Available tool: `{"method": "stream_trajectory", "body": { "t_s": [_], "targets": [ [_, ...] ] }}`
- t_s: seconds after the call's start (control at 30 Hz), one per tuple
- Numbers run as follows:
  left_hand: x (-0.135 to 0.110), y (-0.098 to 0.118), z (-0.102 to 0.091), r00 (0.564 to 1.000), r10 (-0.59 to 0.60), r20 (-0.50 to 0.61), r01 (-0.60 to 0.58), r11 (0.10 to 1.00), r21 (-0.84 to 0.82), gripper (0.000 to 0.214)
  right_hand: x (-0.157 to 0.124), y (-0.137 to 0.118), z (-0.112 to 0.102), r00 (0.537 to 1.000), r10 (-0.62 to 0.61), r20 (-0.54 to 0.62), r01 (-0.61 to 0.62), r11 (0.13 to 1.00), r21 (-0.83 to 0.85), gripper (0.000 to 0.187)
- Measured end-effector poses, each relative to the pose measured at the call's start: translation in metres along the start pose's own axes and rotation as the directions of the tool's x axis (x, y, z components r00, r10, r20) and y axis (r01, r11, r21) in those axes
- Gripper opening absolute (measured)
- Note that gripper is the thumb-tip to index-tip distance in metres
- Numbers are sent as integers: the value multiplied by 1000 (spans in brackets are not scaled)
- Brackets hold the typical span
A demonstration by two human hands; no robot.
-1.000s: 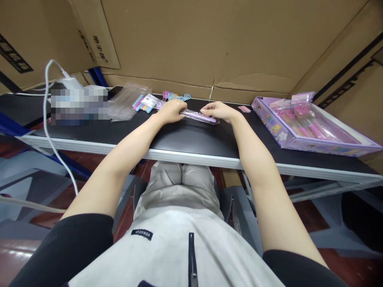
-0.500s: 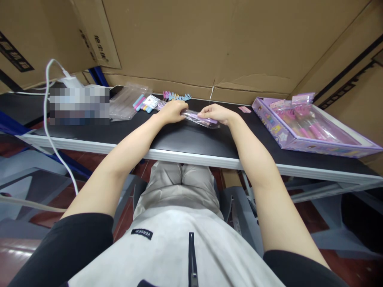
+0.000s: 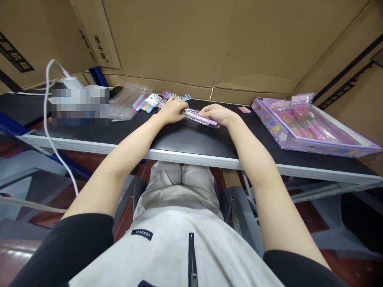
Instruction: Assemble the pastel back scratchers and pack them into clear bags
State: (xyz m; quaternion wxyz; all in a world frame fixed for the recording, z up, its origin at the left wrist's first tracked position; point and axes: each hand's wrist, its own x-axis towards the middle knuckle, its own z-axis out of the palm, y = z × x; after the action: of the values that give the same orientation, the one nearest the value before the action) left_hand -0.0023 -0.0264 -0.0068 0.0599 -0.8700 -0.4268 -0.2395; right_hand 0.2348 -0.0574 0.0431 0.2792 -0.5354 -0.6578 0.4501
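Observation:
Between my two hands a clear plastic sleeve (image 3: 194, 113) lies slantwise just above the black tabletop, with a slim purple pen-like stick (image 3: 209, 120) in it. My left hand (image 3: 172, 110) is closed around the sleeve's left end; its fingertips are partly hidden. From the other side, the thumb and fingers of my right hand (image 3: 218, 114) pinch the sleeve near the stick. A white printed card (image 3: 153, 99) shows just beyond my left hand. Pink, yellow and blue claw-shaped pieces (image 3: 176, 96) lie behind that hand.
Several coloured sticks (image 3: 143, 103) and flat clear bags (image 3: 128, 101) lie to the left. A purple display box (image 3: 281, 133) with pink bagged items stands on the right, and a small pink card (image 3: 244, 109) lies nearer. Cardboard walls (image 3: 191, 44) rise behind; a white cable (image 3: 48, 115) hangs left.
The purple stick has tilted slightly and its right end sits a little lower, showing more below my right fingers. Both hands stay almost in place and keep their hold.

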Motion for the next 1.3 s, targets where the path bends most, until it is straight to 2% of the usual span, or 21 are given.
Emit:
{"method": "stream_trajectory", "body": {
  "t_s": [0.2,0.37,0.53,0.67,0.87,1.17,1.3],
  "targets": [
    [-2,4,-4,998,-51,-40,51,999,-11,49,5,2,0,998,-29,-48,31,998,45,38],
    [-4,2,-3,994,-56,-90,55,998,-16,57,4,1,2,998,-37,-43,41,993,107,36],
    [-4,2,-5,993,-98,-67,98,995,-5,62,5,-1,2,988,-23,-152,49,985,167,27],
    [-6,3,-8,990,-120,-69,119,993,-12,62,7,-2,2,963,33,-267,18,983,185,31],
    [-6,0,-8,991,-125,-54,125,992,-3,59,11,-2,4,935,59,-349,-8,989,144,39],
    [-4,-7,-4,994,-105,-33,105,994,-10,53,26,9,-4,905,36,-425,8,995,102,23],
    [-5,-7,-4,995,-93,-25,92,996,-17,51,22,9,-4,901,73,-428,-38,995,89,20]
  ]
}}
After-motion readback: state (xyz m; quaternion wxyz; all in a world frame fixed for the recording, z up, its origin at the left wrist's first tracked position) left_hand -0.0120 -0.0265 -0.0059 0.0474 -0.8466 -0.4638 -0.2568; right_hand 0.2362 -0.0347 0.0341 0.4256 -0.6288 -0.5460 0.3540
